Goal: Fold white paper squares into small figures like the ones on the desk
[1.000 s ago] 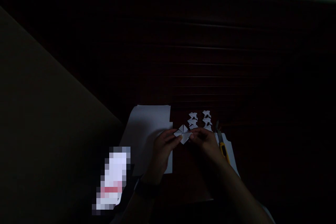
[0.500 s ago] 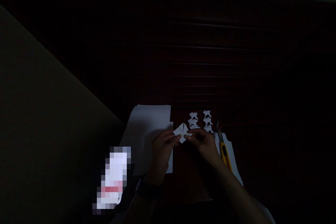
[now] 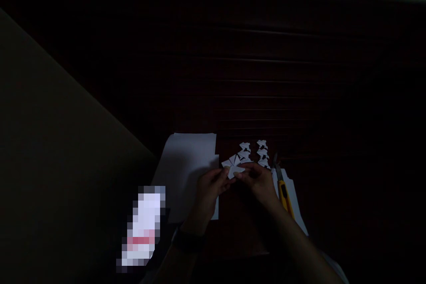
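A small folded piece of white paper (image 3: 234,169), with several flaps and creases, is held up between both hands over the dark table. My left hand (image 3: 210,186) pinches its left side, thumb on the near face. On its right side, my right hand (image 3: 260,182) grips it between thumb and fingers. Just beyond the hands lie two columns of small folded white paper figures; the left column (image 3: 245,147) is partly covered by the held paper, and the right column (image 3: 262,153) stands next to my right hand.
White paper sheets (image 3: 186,155) lie on the left, partly under my left forearm. A yellow utility knife (image 3: 283,193) rests on more white paper (image 3: 297,199) at the right. At lower left is a bright, pixelated object (image 3: 144,217). A wall (image 3: 49,142) slopes along the left.
The folded paper has tilted and turned slightly in my fingers. My left hand has shifted a little to the right, and its fingers have moved lower on the paper.
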Demonstrator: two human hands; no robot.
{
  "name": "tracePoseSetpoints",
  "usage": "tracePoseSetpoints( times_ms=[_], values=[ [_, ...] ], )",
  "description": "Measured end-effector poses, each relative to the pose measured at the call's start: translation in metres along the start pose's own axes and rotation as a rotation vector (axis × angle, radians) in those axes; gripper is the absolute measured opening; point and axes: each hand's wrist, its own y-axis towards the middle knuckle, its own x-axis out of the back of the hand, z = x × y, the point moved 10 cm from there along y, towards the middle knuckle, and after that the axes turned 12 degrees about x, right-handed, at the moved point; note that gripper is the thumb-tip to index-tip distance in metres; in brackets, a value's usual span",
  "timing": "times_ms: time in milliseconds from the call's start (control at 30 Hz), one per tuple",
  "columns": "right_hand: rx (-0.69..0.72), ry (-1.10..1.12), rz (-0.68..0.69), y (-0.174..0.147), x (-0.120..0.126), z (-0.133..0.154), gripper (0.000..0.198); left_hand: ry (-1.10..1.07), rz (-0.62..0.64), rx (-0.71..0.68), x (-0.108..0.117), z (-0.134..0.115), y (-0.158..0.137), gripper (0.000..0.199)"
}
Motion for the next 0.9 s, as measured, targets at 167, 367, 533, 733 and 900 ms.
tracePoseSetpoints(
  times_ms=[167,367,533,733,900],
  values=[
    [0.065,-0.087,-0.005,0.002,0.003,0.005,0.023,-0.004,-0.077,-0.016,0.002,-0.004,-0.002,0.028],
    [0.255,-0.229,-0.028,0.003,0.007,0.027,0.01,0.014,-0.145,-0.049,0.009,-0.008,-0.003,0.026],
    [0.301,-0.256,-0.048,0.001,0.008,0.033,0.008,0.02,-0.171,-0.062,0.011,-0.009,-0.003,0.027],
    [0.349,-0.209,0.013,0.0,0.001,0.042,0.012,0.012,-0.149,-0.06,0.011,-0.011,-0.002,0.028],
    [0.379,-0.28,0.087,0.0,-0.001,0.049,0.016,0.037,-0.113,-0.046,0.011,-0.01,-0.003,0.028]
  ],
)
